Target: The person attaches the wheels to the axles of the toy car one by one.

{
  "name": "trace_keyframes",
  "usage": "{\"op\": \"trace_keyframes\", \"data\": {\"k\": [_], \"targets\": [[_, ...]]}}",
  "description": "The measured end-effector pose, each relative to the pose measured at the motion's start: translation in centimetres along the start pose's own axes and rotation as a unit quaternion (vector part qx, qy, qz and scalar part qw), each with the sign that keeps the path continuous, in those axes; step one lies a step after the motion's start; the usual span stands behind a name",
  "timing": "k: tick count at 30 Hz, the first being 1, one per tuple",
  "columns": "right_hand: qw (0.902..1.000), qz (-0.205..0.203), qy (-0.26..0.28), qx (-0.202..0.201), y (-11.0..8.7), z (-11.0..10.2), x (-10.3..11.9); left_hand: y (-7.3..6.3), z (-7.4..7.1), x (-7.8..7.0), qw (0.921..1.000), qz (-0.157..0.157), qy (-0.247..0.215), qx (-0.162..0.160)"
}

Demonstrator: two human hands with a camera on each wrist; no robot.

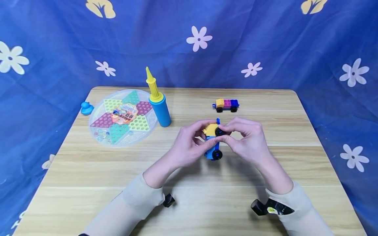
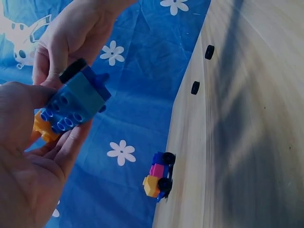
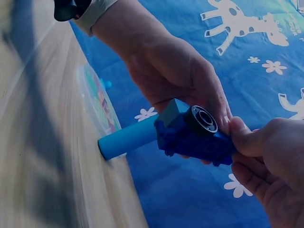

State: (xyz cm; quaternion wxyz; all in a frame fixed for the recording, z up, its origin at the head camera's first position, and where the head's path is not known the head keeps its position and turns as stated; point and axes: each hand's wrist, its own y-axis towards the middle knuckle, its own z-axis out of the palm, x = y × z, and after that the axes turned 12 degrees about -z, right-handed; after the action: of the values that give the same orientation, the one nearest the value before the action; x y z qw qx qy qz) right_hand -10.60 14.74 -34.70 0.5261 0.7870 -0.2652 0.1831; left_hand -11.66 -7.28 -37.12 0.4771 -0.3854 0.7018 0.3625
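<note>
Toy car [image 1: 210, 153] found gripped above the counter [image 1: 206, 209], at four o'clock from the pump [image 1: 161, 111]. My left hand [image 1: 188, 145] curls round its body; my right hand [image 1: 247, 139] pinches a black wheel [image 1: 220, 131]. Recommended: brace firmly, press the wheel on squarely.

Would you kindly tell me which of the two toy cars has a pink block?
The toy car on the table: its pink block sits between a yellow block and a blue block, whereas the held car shows no pink.
</note>
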Motion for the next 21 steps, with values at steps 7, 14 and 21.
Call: {"op": "trace_keyframes", "data": {"k": [7, 14, 21], "targets": [[0.9962, 0.06, 0.064, 0.001, 0.3, 0.3, -0.1, -0.1, -0.4, -0.1, 0.9999, 0.0, -0.005, 0.009], [0.9962, 0.046, 0.073, 0.008, -0.3, 0.6, -0.6, -0.1, -0.8, 0.1, 0.9995, 0.007, 0.03, 0.012], [0.9972, -0.001, 0.071, 0.025, -0.8, 0.9, -0.6, -0.4, -1.4, 0.0, 0.9996, -0.022, 0.005, 0.019]]}}
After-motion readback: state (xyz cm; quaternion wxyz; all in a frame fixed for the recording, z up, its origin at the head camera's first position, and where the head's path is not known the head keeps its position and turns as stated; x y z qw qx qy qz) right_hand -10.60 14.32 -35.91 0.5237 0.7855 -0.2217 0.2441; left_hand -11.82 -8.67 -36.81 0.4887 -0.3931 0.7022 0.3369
